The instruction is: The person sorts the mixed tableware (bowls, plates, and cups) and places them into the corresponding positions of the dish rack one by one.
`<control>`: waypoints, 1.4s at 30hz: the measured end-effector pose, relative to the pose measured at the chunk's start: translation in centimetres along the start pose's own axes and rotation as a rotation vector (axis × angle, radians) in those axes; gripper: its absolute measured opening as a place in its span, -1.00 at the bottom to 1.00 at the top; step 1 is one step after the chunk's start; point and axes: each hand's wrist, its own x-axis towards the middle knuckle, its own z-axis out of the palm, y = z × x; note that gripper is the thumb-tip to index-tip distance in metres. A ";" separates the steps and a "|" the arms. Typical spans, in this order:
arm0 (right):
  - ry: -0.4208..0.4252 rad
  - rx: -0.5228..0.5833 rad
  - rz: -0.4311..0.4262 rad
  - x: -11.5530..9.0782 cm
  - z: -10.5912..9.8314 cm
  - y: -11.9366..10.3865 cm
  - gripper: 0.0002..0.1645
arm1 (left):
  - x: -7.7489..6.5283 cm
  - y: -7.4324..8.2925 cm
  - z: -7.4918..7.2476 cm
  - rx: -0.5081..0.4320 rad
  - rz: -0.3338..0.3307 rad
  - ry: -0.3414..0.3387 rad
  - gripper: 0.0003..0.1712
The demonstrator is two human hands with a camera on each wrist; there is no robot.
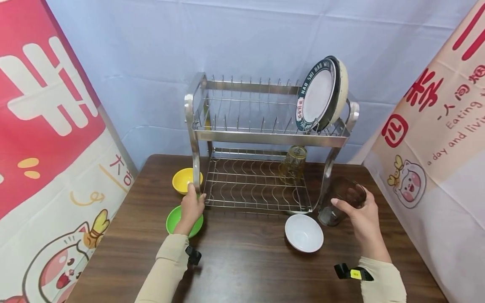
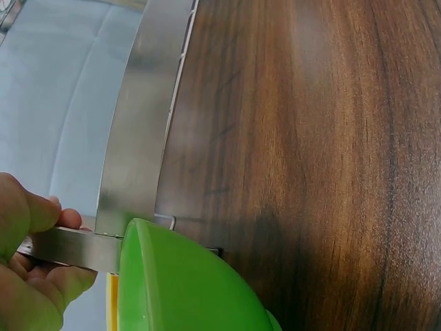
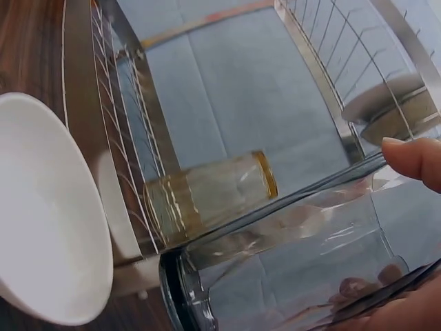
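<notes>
A two-tier metal dish rack [image 1: 273, 137] stands on the wooden table. My left hand [image 1: 192, 208] grips its left front upright; the left wrist view shows thumb and fingers around the metal strip [image 2: 76, 248]. Close below that hand is a green bowl [image 1: 174, 219], partly hidden by it. Behind it sits a yellow bowl [image 1: 183, 179]. At the rack's right side my right hand [image 1: 365, 214] holds a dark transparent glass [image 1: 335, 206], thumb on the near side and fingers around the far side. A white bowl [image 1: 304, 233] lies left of this glass.
On the rack's lower tier, toward the right, stands an amber glass [image 1: 293, 164]. A plate with a dark lettered rim [image 1: 317, 94] leans upright on the upper tier, with a cream-coloured dish [image 1: 341, 90] behind it. Cloth [image 1: 257, 42] hangs behind the table and printed cloths at both sides.
</notes>
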 end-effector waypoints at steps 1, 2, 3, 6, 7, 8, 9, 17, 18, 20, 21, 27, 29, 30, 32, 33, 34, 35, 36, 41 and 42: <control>-0.013 0.001 -0.010 -0.2 0.2 0.0 0.06 | 0.0 0.0 -0.1 0.000 0.002 0.001 -0.63; -0.025 -0.001 -0.017 -0.3 0.4 0.0 0.06 | 0.0 0.0 -0.1 0.001 0.002 0.002 -0.63; -0.038 0.002 -0.024 -0.5 0.6 0.0 0.06 | -0.1 0.0 -0.1 -0.001 0.003 0.001 -0.63; -0.062 0.026 -0.041 -0.7 1.3 0.1 0.05 | -0.1 0.0 -0.1 -0.007 0.011 0.006 -0.64; -0.069 0.046 -0.046 -0.8 1.6 0.2 0.04 | -0.1 0.0 -0.1 -0.008 0.014 0.010 -0.64; -0.077 0.063 -0.050 -0.9 1.8 0.3 0.04 | -0.1 0.0 -0.1 -0.011 0.012 0.013 -0.64; -0.083 0.083 -0.052 -0.9 2.0 0.3 0.04 | -0.2 0.0 -0.1 -0.015 0.009 0.015 -0.64; -0.113 0.159 -0.075 -1.4 3.8 0.7 0.02 | -0.4 0.1 0.0 -0.022 -0.011 0.015 -0.65; -0.113 0.167 -0.082 -1.4 4.1 0.6 0.01 | -0.4 0.0 0.0 -0.025 -0.010 0.015 -0.65; -0.117 0.161 -0.093 -1.4 4.5 0.5 0.00 | -0.4 0.0 0.0 -0.038 -0.013 0.017 -0.66; -0.119 0.154 -0.096 -1.5 4.8 0.4 0.00 | -0.4 0.0 0.1 -0.045 -0.014 0.019 -0.66; -0.165 0.161 -0.105 -1.5 5.8 0.1 -0.01 | -0.6 0.1 0.1 -0.102 -0.037 0.031 -0.69; -0.186 0.170 -0.105 -1.6 6.1 0.0 0.00 | -0.7 0.2 0.1 -0.119 -0.063 0.031 -0.71; -0.199 0.167 -0.107 -1.6 6.3 0.0 0.01 | -0.8 0.3 0.1 -0.126 -0.078 0.033 -0.71; -0.225 0.168 -0.114 -1.6 6.6 0.1 0.01 | -0.9 0.5 0.1 -0.142 -0.099 0.042 -0.70; -0.237 0.161 -0.116 -1.6 6.8 0.1 0.02 | -1.0 0.5 0.1 -0.144 -0.097 0.051 -0.67; -0.249 0.156 -0.121 -1.6 7.0 0.2 0.02 | -1.2 0.6 0.2 -0.147 -0.097 0.061 -0.64; -0.260 0.150 -0.129 -1.6 7.2 0.2 0.02 | -1.4 0.7 0.2 -0.153 -0.094 0.075 -0.60; -0.271 0.147 -0.131 -1.6 7.4 0.2 0.03 | -1.5 0.8 0.3 -0.154 -0.091 0.090 -0.55; -0.307 0.127 -0.153 -1.5 8.0 0.1 0.03 | -2.3 1.5 0.8 -0.179 -0.054 0.202 -0.31; -0.311 0.124 -0.159 -1.5 8.1 0.1 0.03 | -2.4 1.6 0.9 -0.188 -0.040 0.227 -0.27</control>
